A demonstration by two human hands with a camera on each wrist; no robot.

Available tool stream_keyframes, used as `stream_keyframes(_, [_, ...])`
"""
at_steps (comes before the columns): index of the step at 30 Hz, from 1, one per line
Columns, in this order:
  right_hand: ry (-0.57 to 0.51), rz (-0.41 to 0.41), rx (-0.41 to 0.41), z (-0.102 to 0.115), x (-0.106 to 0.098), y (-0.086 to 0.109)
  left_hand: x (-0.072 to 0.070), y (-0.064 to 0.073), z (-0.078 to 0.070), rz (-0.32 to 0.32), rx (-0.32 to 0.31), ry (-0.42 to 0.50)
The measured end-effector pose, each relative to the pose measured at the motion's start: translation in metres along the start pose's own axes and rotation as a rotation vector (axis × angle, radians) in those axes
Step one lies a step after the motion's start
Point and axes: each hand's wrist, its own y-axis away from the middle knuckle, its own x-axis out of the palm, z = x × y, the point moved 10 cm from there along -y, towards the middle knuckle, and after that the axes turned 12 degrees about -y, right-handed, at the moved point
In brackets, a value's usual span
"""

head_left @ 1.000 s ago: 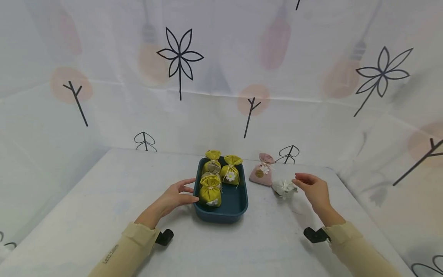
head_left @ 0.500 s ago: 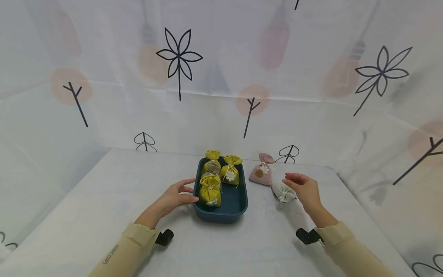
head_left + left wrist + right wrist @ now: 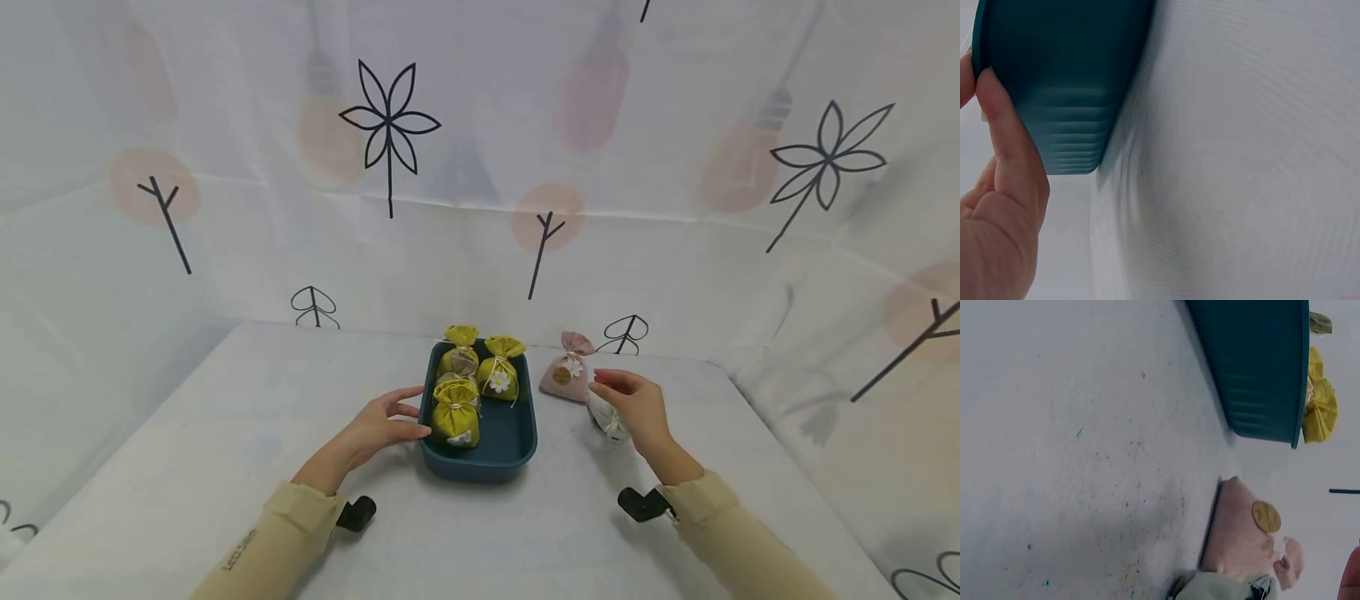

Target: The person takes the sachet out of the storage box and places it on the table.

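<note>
My left hand [image 3: 386,423] grips the left rim of a dark teal plastic box [image 3: 480,473]. In the left wrist view, its fingertips meet at the rim beside the ribbed outer wall. Inside the box stand yellow-green drawstring sachets [image 3: 455,414] with a greyish-beige sachet [image 3: 463,363] among them. My right hand [image 3: 637,408], fingers loosely bent and holding nothing visible, hovers by a pink sachet [image 3: 564,379]. Partly hidden behind that hand lies a white sachet [image 3: 606,417]. The right wrist view shows the pink sachet [image 3: 1241,534] with its round tan label, and one fingertip [image 3: 1350,578].
A white cloth covers the table [image 3: 525,533]. Behind it hangs a pale patterned curtain [image 3: 465,250] with drawn flowers and twigs. The pink and white sachets stand close together, right of the box.
My right hand has moved left, from the right of the white sachet to beside the pink one. The white sachet has turned slightly. My left hand and the box have kept still.
</note>
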Motion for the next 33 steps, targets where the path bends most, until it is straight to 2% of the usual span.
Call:
stream_keyframes(13, [-0.021,0.012,0.014,0.007,0.027,-0.008,0.001,-0.003,0.002,0.013,0.0,0.013])
stream_keyframes(21, [-0.083,0.068,-0.018,0.016,0.045,-0.012,0.0,-0.001,0.001,0.012,0.002,0.019])
stream_keyframes(33, [-0.082,0.039,0.045,0.023,0.061,-0.03,0.001,-0.003,0.001,0.021,0.002,0.029])
